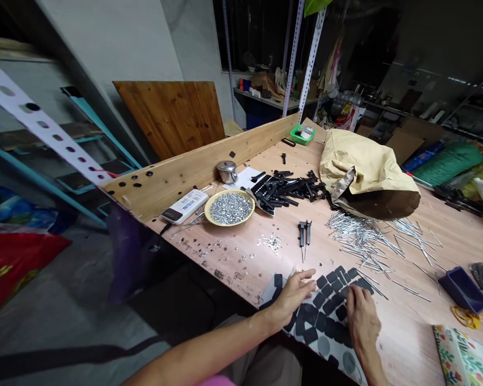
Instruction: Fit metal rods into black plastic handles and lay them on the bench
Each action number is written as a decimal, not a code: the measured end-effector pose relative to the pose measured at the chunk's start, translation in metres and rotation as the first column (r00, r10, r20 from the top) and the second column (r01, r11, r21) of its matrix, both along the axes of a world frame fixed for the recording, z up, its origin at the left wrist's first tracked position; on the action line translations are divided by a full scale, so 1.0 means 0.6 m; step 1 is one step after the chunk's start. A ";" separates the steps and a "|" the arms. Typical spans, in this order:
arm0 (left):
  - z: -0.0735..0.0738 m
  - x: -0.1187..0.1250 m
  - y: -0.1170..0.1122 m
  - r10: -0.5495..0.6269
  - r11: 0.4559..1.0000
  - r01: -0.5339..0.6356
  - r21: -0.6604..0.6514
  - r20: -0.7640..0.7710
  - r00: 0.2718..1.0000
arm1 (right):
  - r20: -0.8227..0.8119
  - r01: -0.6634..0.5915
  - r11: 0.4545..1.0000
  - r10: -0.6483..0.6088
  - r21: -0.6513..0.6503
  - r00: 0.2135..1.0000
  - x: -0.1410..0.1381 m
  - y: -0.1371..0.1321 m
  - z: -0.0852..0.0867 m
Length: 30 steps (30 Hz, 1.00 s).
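A sheet of black rubber pads on white backing [324, 316] lies at the near edge of the wooden workbench [241, 268]. My left hand [293, 292] rests at the sheet's left side, its fingers extended and apart, holding nothing. My right hand [362, 316] lies over the sheet's right part, fingers curled down onto the pads. Its fingertips are hidden, so I cannot tell whether it grips a pad. Just beyond the sheet lie two black-handled metal pins [305, 236]. To the right, a spread of loose steel rods [366, 244] reaches close to my right hand.
Farther back stand a heap of black plastic parts [284, 190], a plate of small silver hardware [230, 208], a white scale [185, 206], a steel pot [227, 171] and a large paper sack [366, 174]. A blue tray [462, 289] sits at right, and a wooden board [201, 166] edges the bench's back.
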<state>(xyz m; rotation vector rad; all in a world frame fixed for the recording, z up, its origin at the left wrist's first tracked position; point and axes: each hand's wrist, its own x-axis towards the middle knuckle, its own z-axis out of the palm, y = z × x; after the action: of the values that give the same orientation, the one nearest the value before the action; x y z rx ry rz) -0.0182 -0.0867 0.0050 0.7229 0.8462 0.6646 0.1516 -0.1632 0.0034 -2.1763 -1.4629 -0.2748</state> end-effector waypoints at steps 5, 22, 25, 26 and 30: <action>0.009 -0.004 0.008 0.083 0.996 -0.084 -0.005 -0.056 0.995 | 0.433 0.002 0.996 0.038 -0.093 0.901 0.090 -0.004 -0.026; 0.010 0.004 0.021 0.169 0.985 -0.165 0.042 -0.098 0.981 | 0.417 -0.372 0.904 0.427 -0.211 0.802 0.093 -0.005 -0.022; 0.012 0.000 0.026 0.173 0.984 -0.167 0.058 -0.112 0.979 | 0.341 -0.435 0.871 0.490 -0.228 0.802 0.090 -0.003 -0.028; 0.013 -0.002 0.028 0.182 0.982 -0.175 0.066 -0.118 0.976 | 0.316 -0.505 0.828 0.561 -0.245 0.766 0.088 -0.004 -0.030; 0.016 -0.007 0.036 0.216 0.975 -0.205 0.089 -0.139 0.967 | 0.271 -0.390 0.892 0.444 -0.230 0.854 0.092 -0.007 -0.034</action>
<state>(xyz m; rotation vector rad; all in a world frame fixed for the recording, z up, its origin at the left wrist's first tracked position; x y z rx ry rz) -0.0224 -0.0648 0.0147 0.7625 1.0492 0.8433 0.2069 -0.1673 -0.0170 -1.9250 -2.1689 -0.3696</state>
